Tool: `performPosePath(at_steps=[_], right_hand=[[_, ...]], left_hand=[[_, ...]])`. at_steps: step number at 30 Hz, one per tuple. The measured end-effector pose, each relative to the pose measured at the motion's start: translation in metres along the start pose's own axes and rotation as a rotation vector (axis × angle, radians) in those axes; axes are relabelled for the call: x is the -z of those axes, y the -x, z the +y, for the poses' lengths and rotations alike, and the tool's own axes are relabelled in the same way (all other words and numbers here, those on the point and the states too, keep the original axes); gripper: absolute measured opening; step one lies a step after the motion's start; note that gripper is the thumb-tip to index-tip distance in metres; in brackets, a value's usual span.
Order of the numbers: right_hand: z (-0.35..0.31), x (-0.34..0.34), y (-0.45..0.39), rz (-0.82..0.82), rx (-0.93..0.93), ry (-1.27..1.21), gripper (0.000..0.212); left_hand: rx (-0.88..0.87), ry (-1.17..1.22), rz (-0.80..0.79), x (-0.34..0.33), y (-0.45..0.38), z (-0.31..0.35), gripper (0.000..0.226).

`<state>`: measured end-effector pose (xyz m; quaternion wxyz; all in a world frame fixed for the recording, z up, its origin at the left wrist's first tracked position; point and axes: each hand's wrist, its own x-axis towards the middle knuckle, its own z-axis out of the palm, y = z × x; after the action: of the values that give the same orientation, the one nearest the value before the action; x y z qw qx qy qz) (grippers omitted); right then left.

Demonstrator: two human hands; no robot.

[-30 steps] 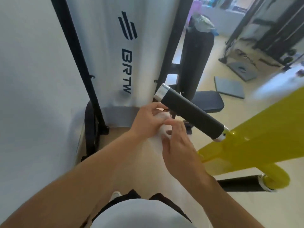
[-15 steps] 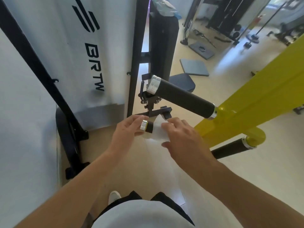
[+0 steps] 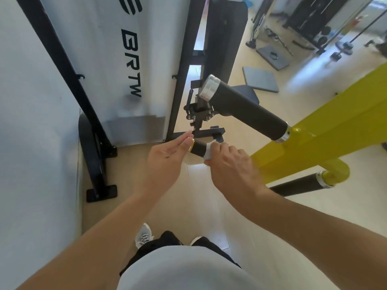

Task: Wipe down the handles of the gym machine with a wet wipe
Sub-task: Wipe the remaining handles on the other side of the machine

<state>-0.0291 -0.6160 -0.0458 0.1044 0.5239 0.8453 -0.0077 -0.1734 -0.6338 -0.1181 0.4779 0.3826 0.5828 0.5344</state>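
A yellow machine arm (image 3: 335, 126) carries three black handles. The big upper handle (image 3: 245, 108) has a silver end cap. A lower short handle (image 3: 198, 149) points toward me; my right hand (image 3: 232, 170) is closed around it with a white wet wipe (image 3: 209, 151) pressed between fingers and grip. My left hand (image 3: 165, 162) is open, fingers straight, its fingertips at the free end of that short handle. A third handle (image 3: 297, 185) sticks out lower right.
A white panel (image 3: 117, 59) marked BRTW with a black frame (image 3: 62, 65) stands ahead left, its foot (image 3: 102, 191) on the floor. A black padded seat back (image 3: 224, 32) rises behind. Grey mats (image 3: 261, 78) and weight racks lie far right. My shoes (image 3: 144, 235) are below.
My view shifted so the handles sit further right. My left hand let go of the wipe and opened; my right hand wrapped the wipe around the short lower handle.
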Motion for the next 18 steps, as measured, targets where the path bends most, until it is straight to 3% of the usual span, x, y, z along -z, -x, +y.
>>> performPosePath(at_steps=[4,6,9,11,18], right_hand=[[-0.014,-0.010,-0.020,0.093,0.167,-0.113,0.024],[-0.008,-0.010,-0.016,0.095,0.149,0.020,0.026],[0.011,-0.007,0.005,-0.093,-0.008,0.372,0.033],[0.015,-0.003,0.011,-0.120,-0.029,0.488,0.033],[-0.016,-0.017,-0.020,0.170,0.173,0.162,0.023]], left_hand=[[-0.069,0.000,0.013,-0.007,0.008,0.004,0.024],[-0.113,-0.077,0.039,-0.008,0.009,0.003,0.021],[-0.108,-0.152,0.077,-0.010,0.011,-0.002,0.017],[-0.084,-0.161,0.072,-0.012,0.012,-0.006,0.018],[-0.141,-0.128,0.093,-0.007,0.012,-0.006,0.023]])
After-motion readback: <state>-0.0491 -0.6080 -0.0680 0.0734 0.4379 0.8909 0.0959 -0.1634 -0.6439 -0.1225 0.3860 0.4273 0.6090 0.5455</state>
